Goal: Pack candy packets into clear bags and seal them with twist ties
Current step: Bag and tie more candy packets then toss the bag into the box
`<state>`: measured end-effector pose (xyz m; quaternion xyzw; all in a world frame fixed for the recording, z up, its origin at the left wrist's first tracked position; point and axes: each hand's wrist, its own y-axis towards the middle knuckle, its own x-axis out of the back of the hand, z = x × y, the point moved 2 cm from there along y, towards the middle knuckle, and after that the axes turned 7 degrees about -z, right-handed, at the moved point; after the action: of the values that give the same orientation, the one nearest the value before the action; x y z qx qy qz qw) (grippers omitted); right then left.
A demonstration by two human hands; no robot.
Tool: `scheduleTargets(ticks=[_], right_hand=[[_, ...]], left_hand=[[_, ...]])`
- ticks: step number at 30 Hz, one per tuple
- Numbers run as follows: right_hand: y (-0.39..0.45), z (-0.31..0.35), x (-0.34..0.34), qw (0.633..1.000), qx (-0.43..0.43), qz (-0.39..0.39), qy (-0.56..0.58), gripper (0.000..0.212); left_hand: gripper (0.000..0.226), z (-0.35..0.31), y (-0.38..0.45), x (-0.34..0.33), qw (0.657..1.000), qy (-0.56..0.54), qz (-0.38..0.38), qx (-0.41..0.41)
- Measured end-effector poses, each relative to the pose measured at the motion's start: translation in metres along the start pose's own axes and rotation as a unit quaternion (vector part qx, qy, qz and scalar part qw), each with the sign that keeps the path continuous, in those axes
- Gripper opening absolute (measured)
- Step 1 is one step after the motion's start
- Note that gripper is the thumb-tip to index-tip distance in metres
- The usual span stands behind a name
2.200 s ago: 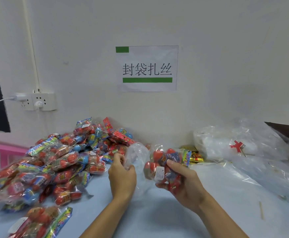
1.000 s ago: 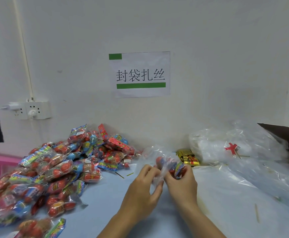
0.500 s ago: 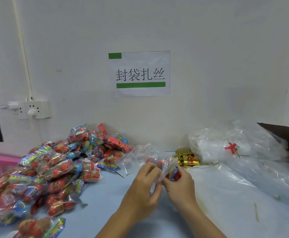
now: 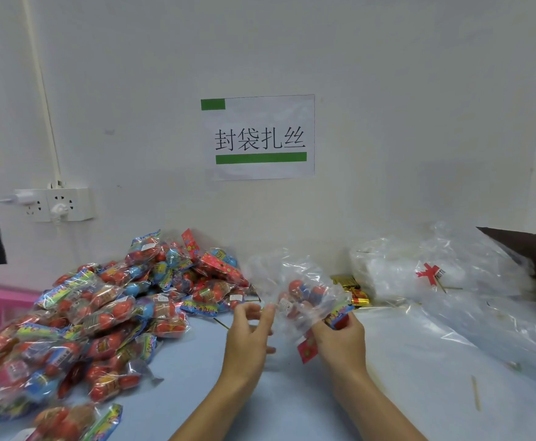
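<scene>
A clear bag [image 4: 295,275] with red and blue candy packets [image 4: 305,292] inside is held up above the light blue table [image 4: 387,377]. My right hand [image 4: 340,340] grips the bag from below at its right side. My left hand [image 4: 249,332] pinches the bag's left edge between thumb and fingertips. The bag's open top stands up loose and crumpled. A big pile of candy packets [image 4: 101,313] covers the table's left side. A bundle of gold twist ties [image 4: 354,292] lies just behind the bag by the wall.
A heap of empty clear bags [image 4: 451,275] with a red tie lies at the right. Loose thin sticks [image 4: 476,393] lie on the table at right. A pink basket [image 4: 2,297] is at the far left, a wall socket [image 4: 56,203] above it.
My hands have moved apart and lifted the bag, which now spreads wider with the candy packets showing inside. Earlier both hands were pressed close together around it.
</scene>
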<state>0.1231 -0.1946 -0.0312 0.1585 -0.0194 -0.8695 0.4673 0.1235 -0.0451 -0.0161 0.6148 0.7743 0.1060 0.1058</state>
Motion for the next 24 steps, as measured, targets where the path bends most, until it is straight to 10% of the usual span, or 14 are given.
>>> scheduleTargets(ticks=[3,14,21,24], right_hand=[[-0.005,0.000,-0.006,0.999,-0.020,0.033,0.037,0.018],[-0.008,0.007,-0.012,0.973,-0.103,0.038,0.201,0.026],[-0.003,0.005,-0.008,0.993,-0.040,0.036,0.104,0.034],[-0.009,0.002,-0.008,0.996,0.039,0.080,0.015,0.033]], left_hand=[[0.039,0.006,-0.008,-0.010,0.982,-0.090,0.103,0.133],[0.040,0.014,-0.016,-0.019,0.975,0.010,0.212,0.067],[0.032,-0.004,-0.006,0.005,0.950,0.131,-0.099,-0.265],[0.051,-0.009,-0.002,0.007,0.918,0.208,-0.032,-0.335]])
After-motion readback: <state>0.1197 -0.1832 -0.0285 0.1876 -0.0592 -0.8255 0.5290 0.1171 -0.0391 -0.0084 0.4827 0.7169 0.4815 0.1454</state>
